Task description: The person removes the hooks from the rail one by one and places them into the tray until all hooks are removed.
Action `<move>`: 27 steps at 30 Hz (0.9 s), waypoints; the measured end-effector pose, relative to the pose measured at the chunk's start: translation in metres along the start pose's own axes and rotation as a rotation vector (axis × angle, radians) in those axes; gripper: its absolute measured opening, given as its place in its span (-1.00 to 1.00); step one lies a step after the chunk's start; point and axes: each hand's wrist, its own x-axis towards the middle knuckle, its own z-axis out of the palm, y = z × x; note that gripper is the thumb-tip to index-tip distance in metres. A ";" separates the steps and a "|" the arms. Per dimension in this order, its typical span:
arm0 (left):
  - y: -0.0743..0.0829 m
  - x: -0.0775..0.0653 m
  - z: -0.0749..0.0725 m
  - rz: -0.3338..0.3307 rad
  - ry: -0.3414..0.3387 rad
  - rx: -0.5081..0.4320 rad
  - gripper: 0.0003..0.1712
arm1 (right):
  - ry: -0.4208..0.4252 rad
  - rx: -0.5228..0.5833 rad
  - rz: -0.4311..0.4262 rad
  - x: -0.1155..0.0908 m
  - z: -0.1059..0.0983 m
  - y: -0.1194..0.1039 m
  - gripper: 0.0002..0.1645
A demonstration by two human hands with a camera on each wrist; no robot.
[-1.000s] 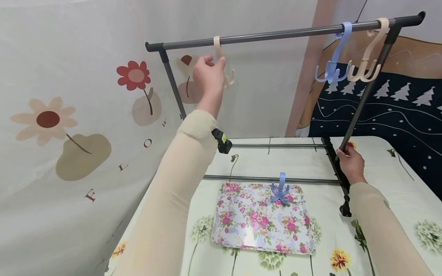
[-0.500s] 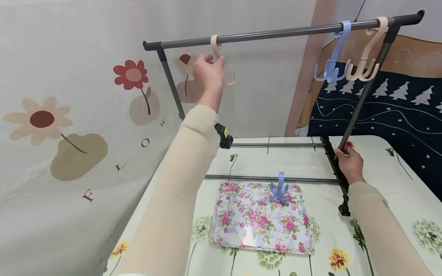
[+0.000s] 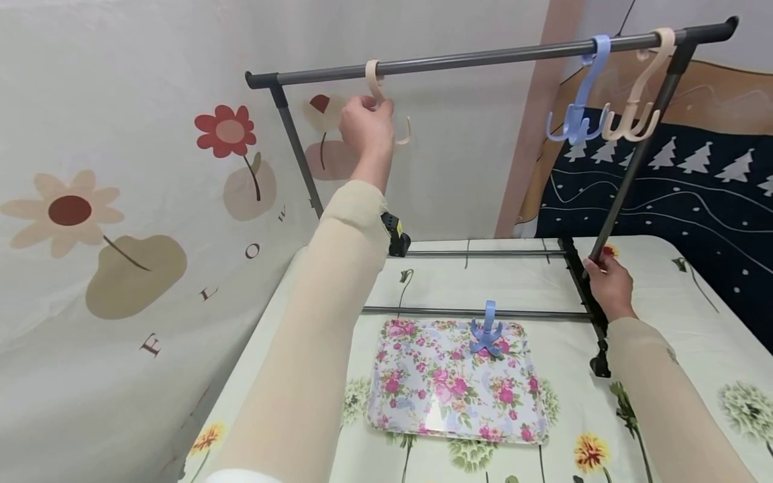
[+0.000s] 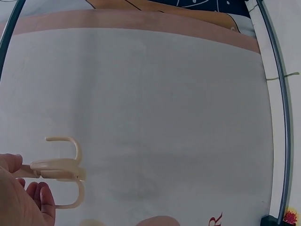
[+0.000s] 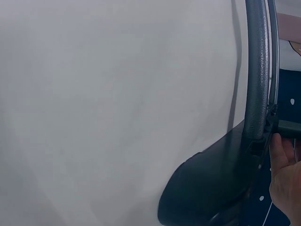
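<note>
My left hand [image 3: 368, 131] pinches the stem of a beige four-claw hook [image 3: 373, 75], whose curved top sits over the top rail [image 3: 471, 62] near its left end. In the left wrist view the claws of this beige hook [image 4: 61, 168] stick out past the fingers. At the right, my right hand [image 3: 611, 288] grips the lower end of the dark upright pole [image 3: 627, 176], just above the black base. The right wrist view shows only part of the right hand [image 5: 286, 183], beside the pole joint.
A blue hook [image 3: 581, 97] and another beige hook [image 3: 637, 97] hang at the rail's right end. A floral tray [image 3: 447, 402] lies on the table, with a blue hook [image 3: 486, 339] on it. Two lower bars [image 3: 513, 313] cross the base. A flowered curtain [image 3: 157, 376] stands left.
The beige hook in my left hand has turned and tilted, so its curved top shows more from the side. My right hand stays on the pole, and the head view has shifted slightly.
</note>
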 end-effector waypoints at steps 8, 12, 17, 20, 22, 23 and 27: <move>-0.002 -0.002 0.002 0.036 -0.006 -0.014 -0.81 | -0.001 0.005 -0.002 -0.002 -0.001 -0.004 -0.39; -0.003 -0.002 0.001 0.063 -0.010 0.014 -0.83 | -0.001 -0.002 0.002 -0.002 -0.001 -0.003 -0.39; -0.001 0.000 -0.004 0.071 -0.012 0.052 -0.83 | -0.001 0.003 0.000 -0.003 0.000 -0.003 -0.40; 0.001 0.002 -0.010 0.074 -0.020 0.072 -0.81 | -0.005 0.001 -0.005 -0.002 0.001 -0.003 -0.38; 0.003 0.004 -0.013 0.078 -0.027 0.085 -0.80 | -0.003 0.004 -0.005 -0.002 0.001 -0.003 -0.38; 0.004 0.005 -0.014 0.083 -0.028 0.097 -0.80 | -0.006 0.002 -0.005 -0.002 0.001 -0.003 -0.37; 0.009 0.009 -0.018 0.095 -0.023 0.142 -0.80 | -0.008 0.003 -0.008 -0.002 0.001 -0.002 -0.37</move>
